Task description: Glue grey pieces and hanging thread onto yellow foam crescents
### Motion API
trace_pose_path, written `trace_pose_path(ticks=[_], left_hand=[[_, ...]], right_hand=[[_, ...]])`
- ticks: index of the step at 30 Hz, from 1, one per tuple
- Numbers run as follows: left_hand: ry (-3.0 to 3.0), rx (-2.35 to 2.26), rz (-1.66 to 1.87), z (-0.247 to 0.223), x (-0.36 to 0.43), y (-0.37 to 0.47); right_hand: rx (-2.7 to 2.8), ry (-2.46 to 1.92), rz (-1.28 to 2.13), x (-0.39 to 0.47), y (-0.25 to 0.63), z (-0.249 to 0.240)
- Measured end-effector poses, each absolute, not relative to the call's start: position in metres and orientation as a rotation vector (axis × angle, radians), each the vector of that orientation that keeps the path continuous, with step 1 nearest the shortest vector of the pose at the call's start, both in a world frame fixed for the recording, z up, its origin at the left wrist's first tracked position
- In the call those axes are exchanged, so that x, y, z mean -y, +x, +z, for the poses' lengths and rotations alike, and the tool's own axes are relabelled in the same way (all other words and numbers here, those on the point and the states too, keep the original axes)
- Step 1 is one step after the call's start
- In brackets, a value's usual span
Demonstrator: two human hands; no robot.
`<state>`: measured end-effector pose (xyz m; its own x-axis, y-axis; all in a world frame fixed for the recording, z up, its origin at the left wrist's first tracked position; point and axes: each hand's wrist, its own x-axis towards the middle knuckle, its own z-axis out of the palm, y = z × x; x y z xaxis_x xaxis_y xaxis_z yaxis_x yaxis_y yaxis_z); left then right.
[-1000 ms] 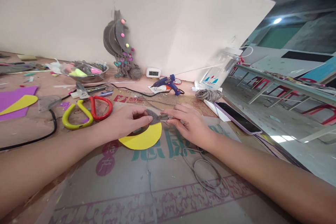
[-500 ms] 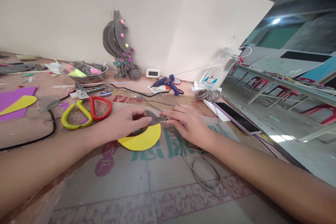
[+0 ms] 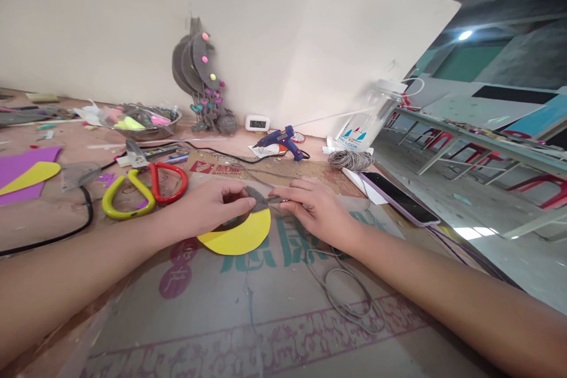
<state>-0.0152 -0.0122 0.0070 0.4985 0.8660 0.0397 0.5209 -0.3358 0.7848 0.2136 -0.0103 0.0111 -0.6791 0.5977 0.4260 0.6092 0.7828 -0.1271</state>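
My left hand (image 3: 219, 204) is closed, thumb and fingers pinching the edge of a rounded yellow craft piece (image 3: 241, 236) whose upper part has a grey cord-like covering (image 3: 257, 198). In my right hand (image 3: 312, 204) a thin metal tool (image 3: 275, 199), perhaps tweezers, is pinched with its tip at the right edge of the grey part. The tool's rear is hidden by the fingers. Loose grey cord (image 3: 348, 292) lies looped on the printed plastic sheet below my right wrist.
Scissors (image 3: 128, 195) with yellow and red handles lie left. Behind are a blue glue gun (image 3: 283, 140), a digital clock (image 3: 257, 123), a metal bowl (image 3: 163, 130) and a grey cord ball (image 3: 349, 159). A phone (image 3: 401, 198) and clear bottle (image 3: 361, 121) stand right.
The metal tool in my right hand has shifted slightly, its tip closer against the grey part. My left hand keeps its pinch on the yellow piece.
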Motion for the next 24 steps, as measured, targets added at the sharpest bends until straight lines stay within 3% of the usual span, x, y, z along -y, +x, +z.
trace_pose_path(ticks=[24], left_hand=[[1.971, -1.153, 0.615, 0.0063, 0.0128, -0.0151]], right_hand=[[2.534, -0.906, -0.09, 0.0119, 0.2148, 0.0124]])
